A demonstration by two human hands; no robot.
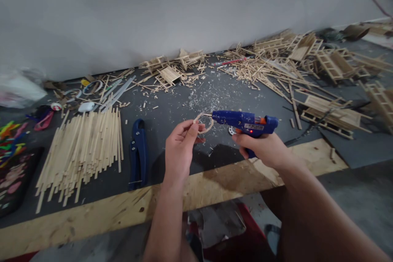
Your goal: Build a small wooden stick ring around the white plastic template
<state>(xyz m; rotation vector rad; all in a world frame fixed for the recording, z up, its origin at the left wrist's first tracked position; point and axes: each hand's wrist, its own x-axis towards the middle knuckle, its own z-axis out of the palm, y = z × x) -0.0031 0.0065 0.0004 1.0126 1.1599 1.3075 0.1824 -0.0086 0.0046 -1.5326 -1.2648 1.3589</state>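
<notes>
Between its thumb and fingers, my left hand (pixel 181 147) pinches a small ring of wooden pieces (pixel 211 125) above the table. My right hand (pixel 265 147) grips a blue hot glue gun (pixel 233 117) that points left, its small red light lit. The metal nozzle meets the upper edge of the ring, or is very close to it. Left of my left hand, a blue cutter tool (pixel 139 151) lies on the dark table surface. A wide pile of thin wooden sticks (pixel 86 147) is spread beyond it.
Small wooden models (pixel 334 65) and loose stick offcuts (pixel 254 71) crowd the back and right. Clear glue sticks (pixel 118 94), tape rolls (pixel 92 86) and a white case (pixel 86 107) lie at back left. A dark phone-like object (pixel 20 180) is at far left. A plywood strip (pixel 116 208) runs along the front edge.
</notes>
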